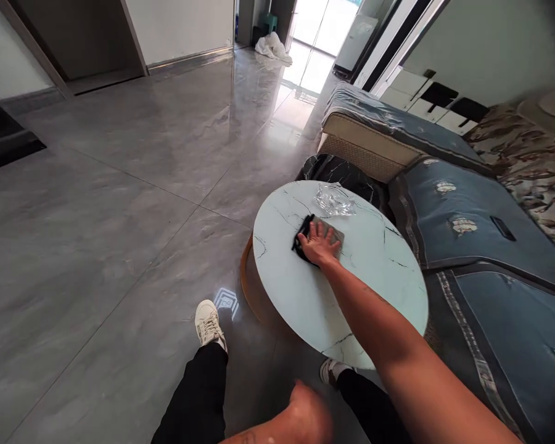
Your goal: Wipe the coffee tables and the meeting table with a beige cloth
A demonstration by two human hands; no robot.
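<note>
My right hand [321, 245] lies flat on a folded cloth [333, 232], fingers spread, pressing it onto a round white marble-patterned table [282, 280]. The cloth is grey-brown on top, with a black part showing at its left edge. Just beyond my fingertips sits a clear glass dish [335, 200] with an angular rim. Low in the view, my left hand [308, 412] hangs in front of the table, near my legs. It is smeared by motion and its fingers cannot be made out.
A darker round table [342, 169] stands partly behind the white one. On the right is a sofa with blue covers [476, 203], a dark phone-like object [503, 228] lying on it. My shoe [209, 324] is on the grey tiled floor [120, 259]. White fabric [272, 47] lies near the bright doorway.
</note>
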